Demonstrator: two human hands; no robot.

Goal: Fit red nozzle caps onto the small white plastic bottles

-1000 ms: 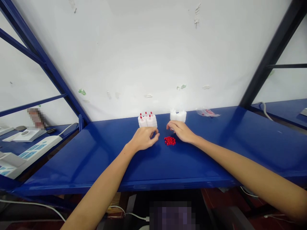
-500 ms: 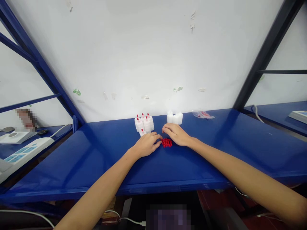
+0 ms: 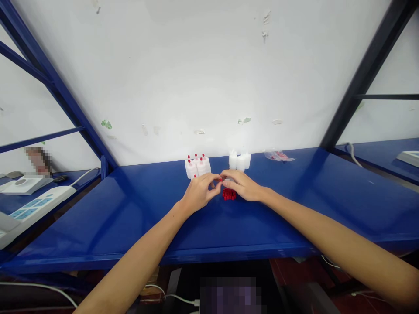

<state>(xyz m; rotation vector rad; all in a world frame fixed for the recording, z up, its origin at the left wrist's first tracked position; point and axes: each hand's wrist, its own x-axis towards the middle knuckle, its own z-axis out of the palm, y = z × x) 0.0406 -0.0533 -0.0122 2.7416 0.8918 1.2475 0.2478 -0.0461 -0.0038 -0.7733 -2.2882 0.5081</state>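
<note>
Blue tabletop (image 3: 229, 231) beneath; left hand (image 3: 200, 191) pinches a red cap (image 3: 220, 179); what right hand (image 3: 245, 186) grasps, I cannot tell.

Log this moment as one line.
left hand: pinching red cap; right hand: beside cap, grip unclear; loose red caps: on table; red-capped bottles: beyond left hand

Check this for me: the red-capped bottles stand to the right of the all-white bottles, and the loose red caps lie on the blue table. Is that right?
Not quite: in the head view the red-capped bottles stand to the left of the all-white bottles. The loose red caps do lie on the blue table.
</note>
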